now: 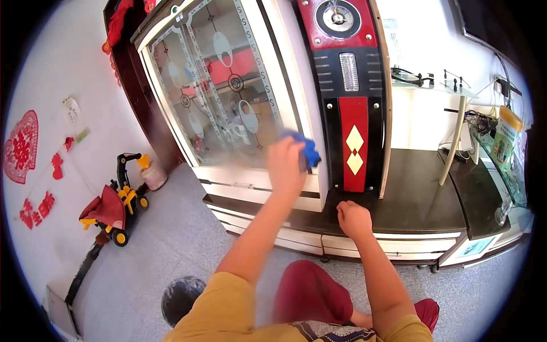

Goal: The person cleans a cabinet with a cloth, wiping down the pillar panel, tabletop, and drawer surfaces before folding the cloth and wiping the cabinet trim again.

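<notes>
My left hand [286, 166] is closed on a blue cloth [308, 153], which bunches out on its right side. It is at the lower right corner of the white cabinet's patterned glass doors [228, 97]; whether the cloth touches the frame I cannot tell. My right hand [354, 219] is curled into a fist at the front of the dark countertop [416, 196], just below the black and red speaker panel [354, 102]. Nothing shows in that fist. Cups and red items are visible behind the glass.
White drawers [393, 245] run under the countertop. At the right stand a glass shelf [433, 86] on a pole, tangled cables and a yellow-lidded container [506, 137]. A toy excavator [117, 202] is on the floor at left, and a black bin [181, 299] stands near my left elbow.
</notes>
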A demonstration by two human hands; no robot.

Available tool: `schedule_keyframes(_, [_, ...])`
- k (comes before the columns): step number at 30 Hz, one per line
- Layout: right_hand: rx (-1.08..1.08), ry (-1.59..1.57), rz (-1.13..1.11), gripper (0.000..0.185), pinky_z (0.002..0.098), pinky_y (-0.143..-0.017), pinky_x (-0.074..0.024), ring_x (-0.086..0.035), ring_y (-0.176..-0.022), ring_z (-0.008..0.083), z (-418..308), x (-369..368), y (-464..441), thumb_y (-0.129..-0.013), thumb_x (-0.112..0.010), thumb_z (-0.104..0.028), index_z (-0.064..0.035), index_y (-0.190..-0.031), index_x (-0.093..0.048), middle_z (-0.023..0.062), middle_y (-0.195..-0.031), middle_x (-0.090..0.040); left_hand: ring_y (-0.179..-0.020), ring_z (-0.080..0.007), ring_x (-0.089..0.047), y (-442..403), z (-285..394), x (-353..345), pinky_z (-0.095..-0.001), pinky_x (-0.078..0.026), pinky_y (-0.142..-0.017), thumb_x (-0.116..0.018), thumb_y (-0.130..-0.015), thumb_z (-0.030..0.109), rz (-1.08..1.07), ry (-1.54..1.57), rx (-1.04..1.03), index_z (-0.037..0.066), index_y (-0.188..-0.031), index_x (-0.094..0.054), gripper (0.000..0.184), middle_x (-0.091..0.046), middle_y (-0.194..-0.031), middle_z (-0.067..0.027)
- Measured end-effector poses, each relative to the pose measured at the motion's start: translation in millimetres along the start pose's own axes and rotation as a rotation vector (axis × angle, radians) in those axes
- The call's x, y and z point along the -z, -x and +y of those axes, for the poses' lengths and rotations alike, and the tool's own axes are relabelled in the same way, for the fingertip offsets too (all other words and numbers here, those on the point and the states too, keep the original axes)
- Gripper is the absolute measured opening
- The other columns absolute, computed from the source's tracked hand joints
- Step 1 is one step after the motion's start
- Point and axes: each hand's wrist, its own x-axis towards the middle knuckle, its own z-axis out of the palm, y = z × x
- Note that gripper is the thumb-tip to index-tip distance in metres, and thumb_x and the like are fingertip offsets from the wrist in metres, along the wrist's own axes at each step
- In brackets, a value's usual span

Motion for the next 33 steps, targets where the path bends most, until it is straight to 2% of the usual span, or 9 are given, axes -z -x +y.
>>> schedule_keyframes(2, [0.001, -0.009, 0.003, 0.006, 0.0496, -0.07, -0.0585, -0.071, -0.081, 0.0368, 1.2, -1.3, 0.3, -0.093, -0.07, -0.014, -0.0088, -0.093, -0.069, 0.0126, -0.087, -0.07, -0.114, -0.041, -0.06, 34.0, 1.4, -0.6, -0.0491, -0.05, -0.097, -0.078, -0.069, -0.009, -0.067, 0.003, 0.014, 0.011, -0.12, -0.067, 0.056, -0.063, -0.127, -0.0138])
schedule_keyframes(6, [-0.007, -0.013, -0.014, 0.006, 0.0495, -0.07, -0.0587, -0.071, -0.082, 0.0371, 0.8, -0.1, -0.1, -0.093, -0.07, -0.015, -0.0089, -0.093, -0.069, 0.0129, -0.089, -0.07, -0.112, -0.0409, -0.058, 38.7, 10.1, 5.5, -0.0495, -0.052, -0.095, -0.074, -0.072, -0.012, -0.137, 0.027, 0.074, 0.011, -0.117, -0.065, 0.051, -0.06, -0.127, -0.0134])
schedule_keyframes(9, [-0.015, -0.01, -0.031, 0.006, 0.0498, -0.071, -0.0587, -0.071, -0.082, 0.0372, -0.6, 2.5, -0.4, -0.094, -0.069, -0.015, -0.0094, -0.093, -0.069, 0.0129, -0.089, -0.07, -0.114, -0.0405, -0.058, 18.4, 12.5, 6.6, -0.0492, -0.051, -0.096, -0.073, -0.072, -0.013, -0.072, 0.043, 0.094, 0.01, -0.116, -0.065, 0.05, -0.059, -0.126, -0.0132])
schedule_keyframes(15, [-0.003, -0.023, -0.025, 0.006, 0.0499, -0.072, -0.0586, -0.071, -0.082, 0.037, 0.9, 0.6, -0.3, -0.094, -0.068, -0.016, -0.0098, -0.093, -0.069, 0.0128, -0.088, -0.07, -0.12, -0.0419, -0.056, -75.6, 13.7, 16.4, -0.0495, -0.049, -0.101, -0.072, -0.073, -0.013, 0.05, 0.007, 0.161, 0.01, -0.115, -0.066, 0.048, -0.059, -0.125, -0.0129])
schedule_keyframes(19, [0.012, -0.034, -0.003, 0.005, 0.0494, -0.072, -0.0587, -0.071, -0.082, 0.0365, 0.0, 2.1, 0.3, -0.093, -0.069, -0.015, -0.0097, -0.092, -0.069, 0.0124, -0.088, -0.07, -0.116, -0.0404, -0.058, -156.3, 6.7, 25.3, -0.0483, -0.049, -0.099, -0.072, -0.072, -0.012, 0.145, -0.035, 0.155, 0.01, -0.114, -0.066, 0.048, -0.06, -0.123, -0.0119])
schedule_keyframes(21, [0.006, -0.024, -0.005, 0.005, 0.049, -0.072, -0.0587, -0.071, -0.082, 0.0363, -1.0, 2.0, 0.2, -0.093, -0.069, -0.014, -0.0094, -0.091, -0.069, 0.0124, -0.088, -0.07, -0.117, -0.0401, -0.059, -192.1, -5.4, 24.9, -0.0474, -0.051, -0.1, -0.074, -0.075, -0.008, 0.251, -0.057, 0.064, 0.011, -0.113, -0.068, 0.043, -0.062, -0.123, -0.0111])
schedule_keyframes(24, [0.017, -0.029, 0.001, 0.005, 0.0485, -0.072, -0.0588, -0.071, -0.082, 0.0359, 0.8, 0.9, 0.5, -0.092, -0.068, -0.013, -0.0091, -0.09, -0.069, 0.0125, -0.087, -0.07, -0.117, -0.0397, -0.06, -232.8, -11.1, 27.9, -0.0471, -0.05, -0.101, -0.076, -0.08, -0.004, 0.266, -0.049, 0.118, 0.011, -0.114, -0.07, 0.038, -0.062, -0.124, -0.0116])
schedule_keyframes(28, [0.025, -0.022, 0.016, 0.004, 0.0482, -0.07, -0.059, -0.072, -0.082, 0.0355, -1.3, 2.7, 0.5, -0.092, -0.069, -0.013, -0.0091, -0.09, -0.069, 0.0126, -0.087, -0.069, -0.12, -0.0401, -0.058, -219.2, -9.5, 23.7, -0.0479, -0.049, -0.103, -0.076, -0.08, -0.004, 0.28, -0.057, 0.085, 0.01, -0.118, -0.068, 0.041, -0.062, -0.127, -0.0119])
schedule_keyframes(33, [0.025, -0.019, 0.023, 0.003, 0.0483, -0.07, -0.0593, -0.072, -0.081, 0.0356, 0.0, 1.6, 1.0, -0.091, -0.069, -0.012, -0.0095, -0.09, -0.069, 0.0124, -0.086, -0.07, -0.121, -0.0424, -0.057, -159.3, -4.9, 16.7, -0.0487, -0.048, -0.104, -0.074, -0.074, -0.009, 0.205, -0.056, 0.07, 0.009, -0.119, -0.067, 0.049, -0.061, -0.128, -0.0137])
